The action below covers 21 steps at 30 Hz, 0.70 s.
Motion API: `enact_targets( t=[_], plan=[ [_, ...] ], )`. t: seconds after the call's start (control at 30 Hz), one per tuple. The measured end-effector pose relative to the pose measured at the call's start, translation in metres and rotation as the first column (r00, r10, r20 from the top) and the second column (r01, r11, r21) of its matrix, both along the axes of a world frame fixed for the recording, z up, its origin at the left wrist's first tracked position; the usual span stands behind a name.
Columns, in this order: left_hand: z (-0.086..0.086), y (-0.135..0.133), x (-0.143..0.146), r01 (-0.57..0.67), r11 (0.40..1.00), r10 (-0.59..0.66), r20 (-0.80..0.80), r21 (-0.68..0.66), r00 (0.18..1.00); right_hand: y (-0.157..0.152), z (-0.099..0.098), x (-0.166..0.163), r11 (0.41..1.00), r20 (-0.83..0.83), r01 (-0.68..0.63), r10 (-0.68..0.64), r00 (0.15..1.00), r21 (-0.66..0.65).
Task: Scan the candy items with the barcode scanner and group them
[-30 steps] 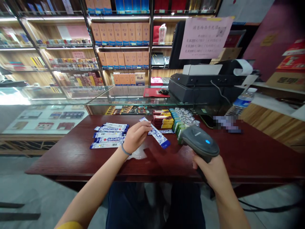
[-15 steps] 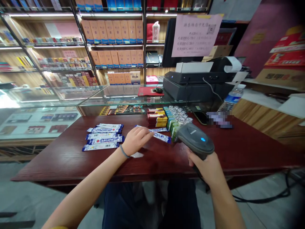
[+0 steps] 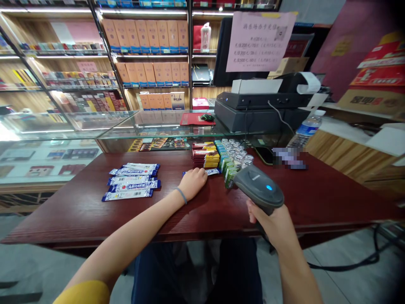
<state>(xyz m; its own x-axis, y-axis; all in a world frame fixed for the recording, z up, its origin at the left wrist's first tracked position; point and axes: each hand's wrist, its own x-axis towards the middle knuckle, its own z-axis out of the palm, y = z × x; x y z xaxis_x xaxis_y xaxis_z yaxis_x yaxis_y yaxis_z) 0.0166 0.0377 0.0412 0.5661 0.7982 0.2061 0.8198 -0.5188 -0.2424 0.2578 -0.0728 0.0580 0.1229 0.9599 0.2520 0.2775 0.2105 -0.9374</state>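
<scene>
My right hand point(image 3: 275, 223) grips a dark grey barcode scanner point(image 3: 259, 188) by its handle, a blue light showing on top and the head tilted to the left. In the middle of the table my left hand point(image 3: 193, 184) is closed, fingers curled down on blue-and-white stick packets. One such packet point(image 3: 212, 172) sticks out past the fingertips; the hand hides how many lie beneath. Farther left, several matching packets point(image 3: 131, 182) lie in an overlapping group. Just beyond my left hand rises a stack of red-and-yellow packets point(image 3: 205, 155).
Several small clear-lidded bottles point(image 3: 237, 154) and green packs point(image 3: 230, 174) stand beside the stack. A phone point(image 3: 264, 155) and a water bottle point(image 3: 306, 130) are at the right. Behind are a glass counter point(image 3: 152, 120) and a cash register point(image 3: 259, 114). Cables hang at the lower right.
My left hand has lowered onto the packets and its fingers have curled in. The lower packet near it is now out of sight. My right hand keeps the scanner in nearly the same place.
</scene>
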Motion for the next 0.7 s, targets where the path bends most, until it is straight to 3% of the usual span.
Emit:
enact_targets(
  t=[0.17,0.7],
  plan=[
    [-0.0104,0.0004,-0.0059,0.019,0.999,-0.019,-0.004,-0.03,1.0,0.0016,-0.0022,-0.0002,1.0,0.038,0.006,-0.005,0.999,-0.003],
    [-0.0067,-0.0025,-0.0096,0.028,0.999,-0.026,0.071,-0.027,0.997,0.0035,-0.0031,-0.0061,0.999,0.09,0.033,-0.033,0.995,-0.005]
  ],
)
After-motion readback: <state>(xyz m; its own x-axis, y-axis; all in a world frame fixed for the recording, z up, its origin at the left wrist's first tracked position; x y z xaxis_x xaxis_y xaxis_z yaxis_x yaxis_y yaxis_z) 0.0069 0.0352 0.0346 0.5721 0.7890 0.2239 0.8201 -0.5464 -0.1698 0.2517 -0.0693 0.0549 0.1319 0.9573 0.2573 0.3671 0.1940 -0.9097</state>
